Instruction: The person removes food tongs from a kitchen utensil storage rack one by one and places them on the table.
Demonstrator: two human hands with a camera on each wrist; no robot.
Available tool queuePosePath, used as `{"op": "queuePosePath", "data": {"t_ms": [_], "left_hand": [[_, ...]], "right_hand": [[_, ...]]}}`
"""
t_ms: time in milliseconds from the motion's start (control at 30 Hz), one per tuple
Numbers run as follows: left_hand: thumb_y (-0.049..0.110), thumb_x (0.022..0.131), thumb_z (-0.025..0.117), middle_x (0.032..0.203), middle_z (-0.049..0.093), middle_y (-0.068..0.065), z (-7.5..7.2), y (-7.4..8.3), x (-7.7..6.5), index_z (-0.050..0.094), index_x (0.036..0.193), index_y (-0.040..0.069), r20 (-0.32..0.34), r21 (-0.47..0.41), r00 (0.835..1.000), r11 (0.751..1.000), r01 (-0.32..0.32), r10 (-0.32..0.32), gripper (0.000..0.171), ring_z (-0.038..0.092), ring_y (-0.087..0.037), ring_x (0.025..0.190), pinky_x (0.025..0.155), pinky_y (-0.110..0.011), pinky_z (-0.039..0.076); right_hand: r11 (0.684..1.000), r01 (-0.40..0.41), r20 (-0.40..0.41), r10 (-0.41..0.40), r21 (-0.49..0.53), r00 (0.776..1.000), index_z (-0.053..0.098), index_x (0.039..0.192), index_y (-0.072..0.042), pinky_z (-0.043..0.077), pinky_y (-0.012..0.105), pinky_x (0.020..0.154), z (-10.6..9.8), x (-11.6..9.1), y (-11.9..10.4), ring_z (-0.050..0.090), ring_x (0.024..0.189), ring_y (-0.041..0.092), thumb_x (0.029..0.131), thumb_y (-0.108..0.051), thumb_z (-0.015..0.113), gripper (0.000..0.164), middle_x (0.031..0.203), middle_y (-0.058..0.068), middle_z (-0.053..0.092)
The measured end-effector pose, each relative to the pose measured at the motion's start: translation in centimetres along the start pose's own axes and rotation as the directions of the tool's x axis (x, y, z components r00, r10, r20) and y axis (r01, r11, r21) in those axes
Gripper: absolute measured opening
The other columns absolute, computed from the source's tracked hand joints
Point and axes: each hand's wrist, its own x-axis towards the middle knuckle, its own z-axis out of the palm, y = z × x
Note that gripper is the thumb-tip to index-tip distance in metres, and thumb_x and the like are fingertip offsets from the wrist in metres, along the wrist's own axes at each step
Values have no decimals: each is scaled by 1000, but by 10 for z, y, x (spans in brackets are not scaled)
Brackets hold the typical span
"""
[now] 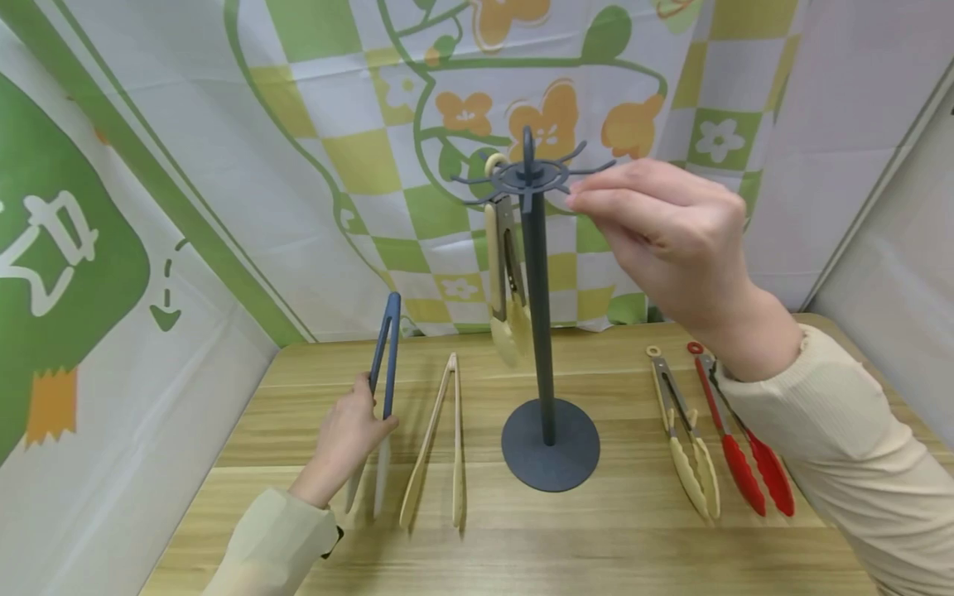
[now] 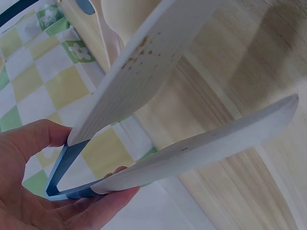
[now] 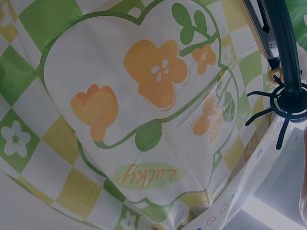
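My left hand (image 1: 350, 434) grips blue-handled tongs (image 1: 392, 356) with pale, broad tips; in the left wrist view the two arms stand spread, and brown specks mark one tip. A dark grey hanging rack (image 1: 542, 331) stands upright on a round base, with hooks around its top ring. At the ring's right side my right hand (image 1: 671, 223) has its fingertips pinched together at the end of a hook (image 1: 559, 187). Cream tongs (image 1: 498, 265) hang by their loop from a hook on the rack's left, their lower ends blurred.
Slim beige tongs (image 1: 456, 439) lie between the blue-handled pair and the rack base. On the right, cream-tipped tongs (image 1: 689, 463) and red tongs (image 1: 745, 463) lie side by side on the wooden table (image 1: 596, 546). A patterned curtain (image 1: 358, 165) hangs behind.
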Motion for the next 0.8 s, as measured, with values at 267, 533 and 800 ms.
{"op": "queuePosePath", "data": {"t_ms": [267,533,800], "left_hand": [[15,77,70,95,62,-25,4,-3,2,30,130,-13,32,10,999,1000,8,-8,72,61,-25,64,47,-32,48],[15,78,69,84,61,-20,7,-3,5,28,129,-15,75,7,997,1000,9,-10,71,55,-17,53,41,-26,43],[16,79,68,77,60,-17,12,-5,9,25,131,-15,110,13,993,999,36,-37,75,53,-16,49,39,-25,41]], "right_hand": [[1000,3,-1,-3,-4,1000,72,73,1,54,32,75,0,-1,1,65,69,26,83,4,60,16,77,10,69],[1000,9,12,-8,-15,1000,72,74,1,55,33,74,-1,0,0,65,69,26,83,5,60,15,77,11,69],[1000,7,13,-7,-22,1000,72,74,1,55,33,74,-1,0,0,65,69,26,83,5,60,15,77,10,69]]}}
